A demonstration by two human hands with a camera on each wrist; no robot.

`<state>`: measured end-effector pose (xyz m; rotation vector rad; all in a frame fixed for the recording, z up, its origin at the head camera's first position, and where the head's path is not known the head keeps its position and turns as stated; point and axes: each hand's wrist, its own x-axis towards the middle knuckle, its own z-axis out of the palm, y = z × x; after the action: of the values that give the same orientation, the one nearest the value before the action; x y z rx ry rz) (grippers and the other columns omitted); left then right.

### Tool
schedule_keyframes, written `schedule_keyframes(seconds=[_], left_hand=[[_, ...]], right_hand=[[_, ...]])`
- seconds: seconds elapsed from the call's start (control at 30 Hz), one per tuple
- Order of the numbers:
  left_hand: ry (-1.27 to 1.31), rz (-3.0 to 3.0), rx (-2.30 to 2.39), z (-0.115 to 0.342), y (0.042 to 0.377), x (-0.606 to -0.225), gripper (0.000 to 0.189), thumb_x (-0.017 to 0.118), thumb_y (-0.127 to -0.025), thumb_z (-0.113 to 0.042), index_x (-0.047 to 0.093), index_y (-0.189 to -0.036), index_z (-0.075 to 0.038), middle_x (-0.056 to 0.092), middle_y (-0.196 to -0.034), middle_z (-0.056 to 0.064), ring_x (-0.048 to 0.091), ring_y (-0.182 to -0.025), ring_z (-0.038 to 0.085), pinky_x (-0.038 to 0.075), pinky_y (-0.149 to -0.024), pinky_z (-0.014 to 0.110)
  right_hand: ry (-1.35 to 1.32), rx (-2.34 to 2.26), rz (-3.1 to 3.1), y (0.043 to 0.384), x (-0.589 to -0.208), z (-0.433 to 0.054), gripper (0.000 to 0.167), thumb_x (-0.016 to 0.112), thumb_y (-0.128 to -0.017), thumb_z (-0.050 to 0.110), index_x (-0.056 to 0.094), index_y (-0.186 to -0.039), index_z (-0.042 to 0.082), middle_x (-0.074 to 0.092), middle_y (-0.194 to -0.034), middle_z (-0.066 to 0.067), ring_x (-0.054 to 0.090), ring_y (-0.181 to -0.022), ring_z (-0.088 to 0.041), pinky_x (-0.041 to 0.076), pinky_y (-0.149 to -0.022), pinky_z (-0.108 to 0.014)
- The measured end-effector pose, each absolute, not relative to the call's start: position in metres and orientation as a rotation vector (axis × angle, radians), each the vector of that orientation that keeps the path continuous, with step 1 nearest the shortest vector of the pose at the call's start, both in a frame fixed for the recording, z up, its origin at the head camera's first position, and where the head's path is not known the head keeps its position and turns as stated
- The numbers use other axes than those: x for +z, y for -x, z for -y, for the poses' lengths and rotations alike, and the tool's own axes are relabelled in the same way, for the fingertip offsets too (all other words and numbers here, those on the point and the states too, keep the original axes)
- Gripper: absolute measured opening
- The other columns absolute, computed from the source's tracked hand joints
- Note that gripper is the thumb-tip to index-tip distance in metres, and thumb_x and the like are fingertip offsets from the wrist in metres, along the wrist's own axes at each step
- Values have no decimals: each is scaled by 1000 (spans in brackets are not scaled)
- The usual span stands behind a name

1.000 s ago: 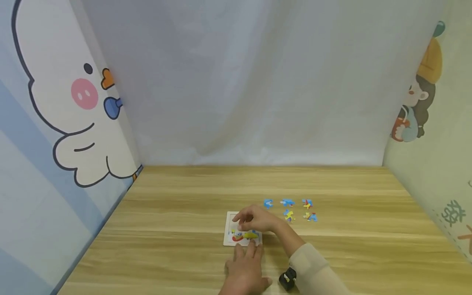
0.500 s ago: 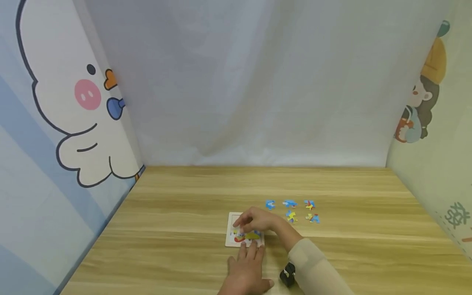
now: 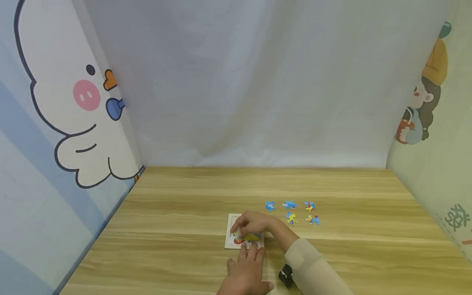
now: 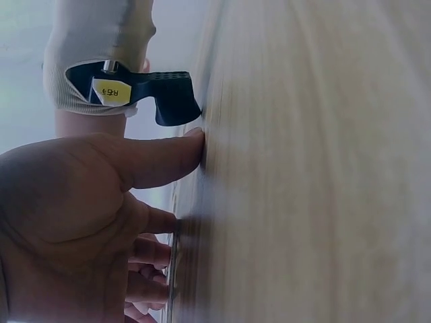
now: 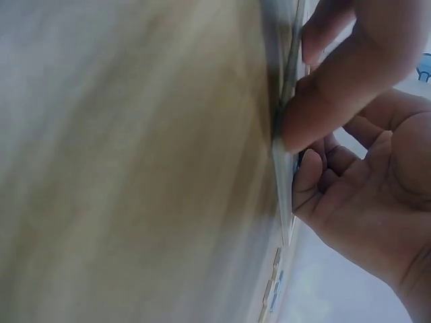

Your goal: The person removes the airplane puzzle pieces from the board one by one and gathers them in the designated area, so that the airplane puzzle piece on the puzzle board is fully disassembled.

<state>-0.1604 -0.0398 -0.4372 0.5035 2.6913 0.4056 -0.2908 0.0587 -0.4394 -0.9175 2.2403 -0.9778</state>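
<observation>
A small white puzzle tray (image 3: pixel 227 237) lies on the table, with yellow and red picture pieces (image 3: pixel 252 237) along its near side. My left hand (image 3: pixel 246 272) rests flat with straight fingers on the tray's near edge; the left wrist view shows its thumb (image 4: pixel 165 158) touching the table. Over the tray's left part my right hand (image 3: pixel 254 222) bends down, thumb and fingers pinching a puzzle piece that they mostly hide. In the right wrist view the right hand (image 5: pixel 370 195) has curled fingers low on the tray, behind the nearer left fingers (image 5: pixel 330 101).
Several loose puzzle pieces (image 3: pixel 290 205) lie in two rows right of and beyond the tray. A black wrist camera (image 3: pixel 285 275) hangs from the right sleeve (image 3: pixel 311 262). A pale curtain (image 3: pixel 236 102) stands behind the wooden table (image 3: pixel 166 229).
The right hand has lowered slightly and shifted a little left on the tray, its fingers closer to the surface. The left hand and the loose pieces keep their places.
</observation>
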Motion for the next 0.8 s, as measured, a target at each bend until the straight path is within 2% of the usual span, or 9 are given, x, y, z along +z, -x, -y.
schedule_keyframes(seconds=[0.13,0.37,0.6,0.8], left_hand=[[-503,-2680,416,40,161,-437,86,71,-76,-50,35,-142,-8,23,-148,14,18,-134,42,30,-85,72],[-501,-2673,422,40,162,-435,85,71,-77,-50,34,-142,-8,23,-148,13,17,-134,42,28,-85,73],[-525,-2704,419,40,162,-434,84,72,-76,-49,37,-139,-8,26,-146,13,20,-133,42,33,-82,71],[-550,-2746,386,40,162,-436,83,73,-73,-50,39,-137,-8,29,-143,13,23,-132,41,35,-79,69]], right_hand=[[884,-980,-2252,291,-440,-58,21,60,-83,-3,70,-100,6,54,-65,-1,48,-63,-9,42,-62,-23],[882,-966,-2251,291,-439,-56,20,58,-83,-5,68,-96,7,53,-64,-1,47,-61,-9,42,-60,-23],[892,-955,-2241,292,-435,-53,20,57,-82,-7,64,-94,7,55,-69,-2,49,-64,-11,41,-59,-23],[903,-998,-2211,294,-436,-53,18,59,-81,-8,63,-93,5,58,-75,-4,52,-69,-11,43,-63,-24]])
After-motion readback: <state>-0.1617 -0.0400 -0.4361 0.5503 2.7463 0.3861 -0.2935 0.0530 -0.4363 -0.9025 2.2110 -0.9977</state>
